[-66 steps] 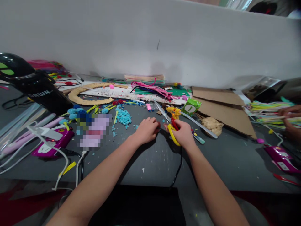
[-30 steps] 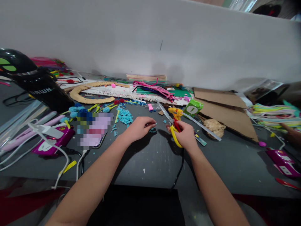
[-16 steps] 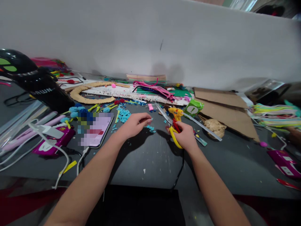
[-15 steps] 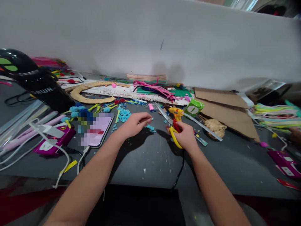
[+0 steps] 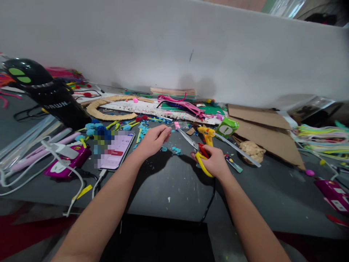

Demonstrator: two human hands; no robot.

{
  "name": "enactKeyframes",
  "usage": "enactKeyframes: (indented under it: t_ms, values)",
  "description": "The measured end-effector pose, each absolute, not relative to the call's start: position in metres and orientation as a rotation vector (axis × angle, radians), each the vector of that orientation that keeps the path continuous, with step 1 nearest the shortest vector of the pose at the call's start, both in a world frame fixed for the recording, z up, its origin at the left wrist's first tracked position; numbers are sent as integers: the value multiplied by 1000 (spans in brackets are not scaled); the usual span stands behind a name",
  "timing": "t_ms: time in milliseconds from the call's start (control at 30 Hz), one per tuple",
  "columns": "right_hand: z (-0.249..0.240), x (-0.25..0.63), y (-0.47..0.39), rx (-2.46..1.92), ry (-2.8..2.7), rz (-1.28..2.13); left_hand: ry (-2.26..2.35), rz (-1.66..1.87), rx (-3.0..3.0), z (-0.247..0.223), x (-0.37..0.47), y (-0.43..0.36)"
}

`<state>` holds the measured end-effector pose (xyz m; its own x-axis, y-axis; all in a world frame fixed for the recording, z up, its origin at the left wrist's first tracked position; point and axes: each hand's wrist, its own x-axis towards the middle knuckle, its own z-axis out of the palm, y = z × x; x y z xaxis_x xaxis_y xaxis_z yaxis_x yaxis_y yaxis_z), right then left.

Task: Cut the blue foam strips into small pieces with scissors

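Observation:
My right hand [image 5: 210, 160] grips scissors [image 5: 198, 147] with yellow and red handles. Their metal blades point away and to the left, close together above the desk. My left hand [image 5: 156, 140] is held left of the blade tips, thumb and fingers pinched together; whatever may be between them is too small to make out. Under and beside it lie small light-blue fuzzy clippings [image 5: 177, 150], with more of them heaped beyond the wrist. A yellow hot glue gun [image 5: 207, 134] with a clear glue stick [image 5: 240, 151] stands just past my right hand.
On the left are a phone [image 5: 117, 151] on a cable, a purple power block [image 5: 67, 162] and a black bottle [image 5: 58, 102]. A tan curved strip [image 5: 95, 112] and pink pipe cleaners [image 5: 180, 103] lie behind. Cardboard [image 5: 267, 134], a green box [image 5: 227, 126] and a tan lump [image 5: 252, 151] sit right.
My left hand has drawn slightly left, away from the scissors, baring more blue clippings on the desk. My right hand still holds the scissors. The view has shifted a little.

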<state>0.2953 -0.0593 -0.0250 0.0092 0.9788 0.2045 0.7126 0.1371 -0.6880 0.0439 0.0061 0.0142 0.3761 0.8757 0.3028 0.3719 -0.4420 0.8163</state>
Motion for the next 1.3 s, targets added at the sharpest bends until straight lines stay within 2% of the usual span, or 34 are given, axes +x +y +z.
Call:
enactKeyframes:
  t_ms: [1133, 1300]
  values:
    - [-22, 294, -60, -1652, -1921, 487, 1108, 1068, 2031, 11, 43, 6]
    - [-20, 292, -62, -1631, -1812, 585, 1108, 1065, 2026, 10, 43, 7]
